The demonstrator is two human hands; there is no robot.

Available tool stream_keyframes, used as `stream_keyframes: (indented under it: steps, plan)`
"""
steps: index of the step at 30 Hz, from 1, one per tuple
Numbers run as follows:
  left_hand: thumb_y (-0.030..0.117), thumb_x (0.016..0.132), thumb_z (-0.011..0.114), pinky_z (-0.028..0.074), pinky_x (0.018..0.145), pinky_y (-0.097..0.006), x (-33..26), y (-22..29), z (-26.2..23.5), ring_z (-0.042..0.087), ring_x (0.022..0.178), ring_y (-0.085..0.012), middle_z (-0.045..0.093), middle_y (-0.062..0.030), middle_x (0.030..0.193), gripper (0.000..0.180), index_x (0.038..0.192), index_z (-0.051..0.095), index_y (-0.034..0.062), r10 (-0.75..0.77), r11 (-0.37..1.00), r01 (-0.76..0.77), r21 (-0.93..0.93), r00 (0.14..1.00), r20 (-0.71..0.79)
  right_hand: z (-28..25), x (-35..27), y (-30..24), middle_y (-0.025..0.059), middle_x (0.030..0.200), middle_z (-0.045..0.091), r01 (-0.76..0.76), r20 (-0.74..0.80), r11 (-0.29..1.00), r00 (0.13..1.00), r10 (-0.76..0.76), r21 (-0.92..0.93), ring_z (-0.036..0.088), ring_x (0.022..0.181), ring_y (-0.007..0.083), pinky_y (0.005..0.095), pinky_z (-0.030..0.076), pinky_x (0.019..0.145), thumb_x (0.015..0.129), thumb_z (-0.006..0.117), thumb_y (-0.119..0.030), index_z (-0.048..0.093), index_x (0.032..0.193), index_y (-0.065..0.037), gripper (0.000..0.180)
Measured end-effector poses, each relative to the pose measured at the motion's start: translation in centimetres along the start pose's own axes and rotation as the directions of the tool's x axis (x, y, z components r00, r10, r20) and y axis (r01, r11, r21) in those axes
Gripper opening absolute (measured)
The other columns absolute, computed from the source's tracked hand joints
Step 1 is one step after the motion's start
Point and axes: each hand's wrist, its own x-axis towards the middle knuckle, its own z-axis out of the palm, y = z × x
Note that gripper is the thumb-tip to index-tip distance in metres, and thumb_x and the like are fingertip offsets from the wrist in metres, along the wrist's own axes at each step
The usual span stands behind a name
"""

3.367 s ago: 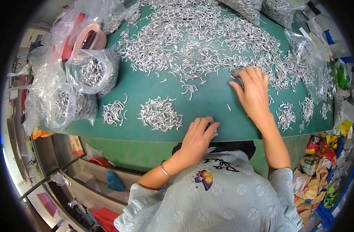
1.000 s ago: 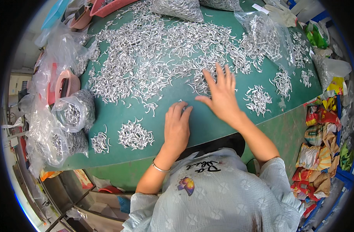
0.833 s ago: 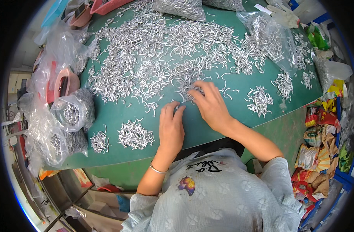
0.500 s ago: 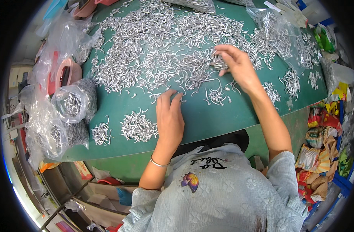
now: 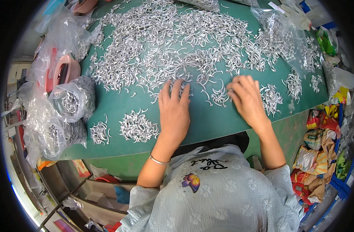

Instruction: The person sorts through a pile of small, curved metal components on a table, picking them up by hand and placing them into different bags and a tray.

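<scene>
Small curved silver metal pieces [image 5: 146, 42] cover the far and middle part of a green table [image 5: 208, 121] in one large spread. My left hand [image 5: 174, 110] lies at its near edge, fingers stretched and slightly apart over a few pieces, gripping none. Beside a small loose cluster of pieces [image 5: 219, 97], my right hand [image 5: 247, 98] has its fingers curled in, the tips at the cluster's right side. Whatever is within those fingers is hidden. Small heaps lie near the front: a rounded heap [image 5: 138, 126], a smaller heap [image 5: 100, 132], and another heap [image 5: 271, 99] right of my right hand.
Clear plastic bags of metal pieces [image 5: 70, 102] stand at the left edge, by a pink basket [image 5: 71, 69]. A plastic bag [image 5: 283, 34] lies at the far right, with more heaps [image 5: 293, 83] near it. Colourful packages [image 5: 314, 154] sit beyond the right edge.
My right hand has come back from the large spread toward me, down to the small cluster. My left hand has shifted slightly right and forward, its fingers now more spread.
</scene>
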Motion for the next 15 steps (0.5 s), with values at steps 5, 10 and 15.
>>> stream_keyframes:
  steps: [5, 10, 15]
  plan:
    - [-0.003, 0.078, 0.053, 0.033, 0.106, -0.050, -0.4, 1.8, -0.4, 0.039, 0.130, -0.0375, 0.045, -0.0159, 0.138, 0.047, 0.125, 0.056, 0.0014, 0.063, 0.990, -0.061, -0.126, 0.998, 0.015, 0.0, -0.1, 1.0, 0.0105, 0.103, 0.056, -0.070, -0.227, 0.998, 0.971, 0.068, -0.001, 0.050, 0.098, 0.0302, 0.0395, 0.039, 0.083, 0.078, 0.070, -0.004, 0.062, 0.102, -0.005, 0.025]
    - [-0.001, 0.082, 0.062, 0.036, 0.105, -0.046, -0.7, 2.6, 0.4, 0.046, 0.126, -0.0349, 0.052, -0.0135, 0.132, 0.042, 0.123, 0.057, 0.0010, 0.157, 0.980, -0.144, -0.138, 0.984, 0.086, 1.2, -0.9, -0.6, 0.0093, 0.105, 0.057, 0.066, -0.075, 0.996, 0.995, -0.062, 0.060, 0.052, 0.096, 0.0294, 0.0392, 0.039, 0.080, 0.076, 0.073, -0.008, 0.063, 0.098, -0.005, 0.024]
    - [-0.002, 0.080, 0.063, 0.040, 0.101, -0.045, -1.6, 1.1, -0.2, 0.050, 0.120, -0.0366, 0.054, -0.0167, 0.128, 0.037, 0.117, 0.060, -0.0025, 0.024, 0.989, -0.033, -0.143, 0.998, -0.065, 1.1, -1.0, 1.4, 0.0081, 0.097, 0.062, -0.066, -0.195, 0.995, 0.978, 0.079, 0.070, 0.054, 0.089, 0.0286, 0.0390, 0.040, 0.075, 0.080, 0.071, -0.006, 0.064, 0.096, -0.004, 0.018]
